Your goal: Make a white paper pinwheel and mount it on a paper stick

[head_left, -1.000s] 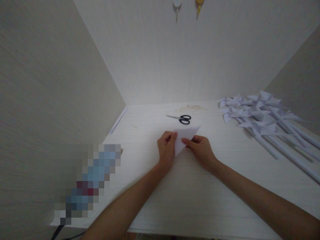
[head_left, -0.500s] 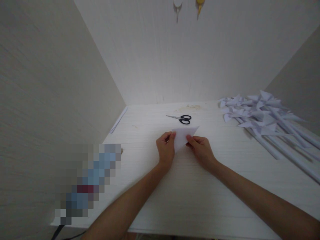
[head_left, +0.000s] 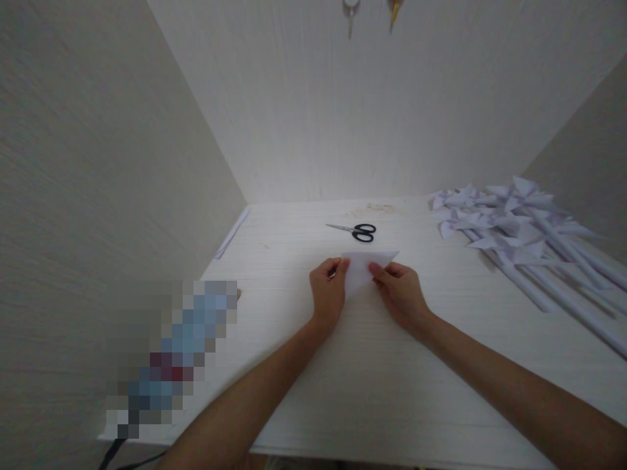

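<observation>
As the folded paper (head_left: 359,269) is pinched at opposite sides by the left hand (head_left: 329,287) and right hand (head_left: 399,287) over the table (head_left: 372,391), its far edge is held crosswise between them; the scissors (head_left: 354,230) are positioned just beyond.

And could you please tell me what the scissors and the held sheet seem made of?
Scissors: blades apparently metal, grey, slim and pointed; handles probably plastic, black, smooth-looking loops. Sheet: likely paper, matt white, with thin straight edges and no glare.
</observation>
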### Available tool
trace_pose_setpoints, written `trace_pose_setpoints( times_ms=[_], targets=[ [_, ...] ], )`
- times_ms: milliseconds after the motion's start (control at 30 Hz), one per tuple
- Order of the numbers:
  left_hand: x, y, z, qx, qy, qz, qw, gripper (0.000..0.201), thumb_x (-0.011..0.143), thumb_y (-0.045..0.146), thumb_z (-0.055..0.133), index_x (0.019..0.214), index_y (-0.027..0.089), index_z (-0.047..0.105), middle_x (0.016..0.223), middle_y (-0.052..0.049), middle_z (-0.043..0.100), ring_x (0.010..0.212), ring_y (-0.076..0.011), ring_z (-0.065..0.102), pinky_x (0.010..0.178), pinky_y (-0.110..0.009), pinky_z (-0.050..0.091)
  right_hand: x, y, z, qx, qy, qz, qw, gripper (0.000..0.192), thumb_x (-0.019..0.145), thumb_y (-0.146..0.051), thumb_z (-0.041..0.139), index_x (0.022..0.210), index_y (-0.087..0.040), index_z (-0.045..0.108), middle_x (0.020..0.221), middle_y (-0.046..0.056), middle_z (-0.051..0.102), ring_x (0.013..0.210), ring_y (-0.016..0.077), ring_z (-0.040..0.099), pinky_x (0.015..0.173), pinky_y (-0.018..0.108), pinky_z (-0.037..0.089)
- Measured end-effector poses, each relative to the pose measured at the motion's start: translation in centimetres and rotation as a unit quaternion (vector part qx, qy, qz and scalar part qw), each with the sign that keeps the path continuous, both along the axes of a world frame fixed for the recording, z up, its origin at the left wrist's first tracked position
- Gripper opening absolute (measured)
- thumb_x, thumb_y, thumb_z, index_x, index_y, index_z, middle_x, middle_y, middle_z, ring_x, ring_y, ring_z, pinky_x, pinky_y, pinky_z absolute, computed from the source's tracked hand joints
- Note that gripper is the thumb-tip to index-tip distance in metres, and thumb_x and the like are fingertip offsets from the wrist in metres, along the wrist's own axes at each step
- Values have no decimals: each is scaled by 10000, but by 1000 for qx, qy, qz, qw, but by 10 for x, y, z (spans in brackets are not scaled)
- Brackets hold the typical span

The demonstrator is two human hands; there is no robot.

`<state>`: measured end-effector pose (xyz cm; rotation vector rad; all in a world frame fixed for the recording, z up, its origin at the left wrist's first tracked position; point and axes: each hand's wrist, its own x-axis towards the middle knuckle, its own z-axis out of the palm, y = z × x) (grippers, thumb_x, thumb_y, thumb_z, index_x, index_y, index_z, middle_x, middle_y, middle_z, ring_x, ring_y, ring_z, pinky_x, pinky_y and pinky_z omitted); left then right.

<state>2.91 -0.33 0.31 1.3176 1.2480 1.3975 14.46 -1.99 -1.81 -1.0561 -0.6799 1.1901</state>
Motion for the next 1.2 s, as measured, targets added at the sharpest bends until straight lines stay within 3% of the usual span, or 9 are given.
trace_pose_setpoints(
  times_ms=[233,367,500,833,1200],
  targets=[
    [-1,3,-2,-5,2,13,1000,186,673,298,562,611,136,630,546,14,552,533,-98,461,512,-211,357,0,2,7,26,78,-16,996,175,506,-279,753,516,-174,614,508,-30,541,522,82,459,533,225,373],
    [-1,3,-3,-10,-1,4,1000,188,670,302,563,616,136,632,552,12,553,531,-99,461,515,-213,362,1,3,9,22,86,-35,995,216,463,-259,772,446,-161,580,481,-35,523,506,63,440,509,205,351],
    [-1,4,-3,-16,8,-3,1000,189,670,298,560,599,135,625,541,15,546,523,-97,455,505,-210,356,2,3,10,38,100,-27,994,178,471,-245,764,509,-166,608,539,-26,561,537,68,463,525,207,362],
    [-2,6,-4,-26,26,10,999,202,672,310,559,610,130,626,552,14,553,533,-93,453,500,-209,341,6,7,9,60,110,-66,990,277,460,-224,774,431,-165,505,423,-63,460,466,46,405,482,177,336],
    [-1,5,-2,-32,20,-1,999,198,649,307,574,581,128,625,534,14,542,526,-96,444,499,-214,341,12,11,9,78,142,-101,982,197,534,-263,730,521,-168,558,566,-33,539,554,75,482,527,211,392]
  ],
)
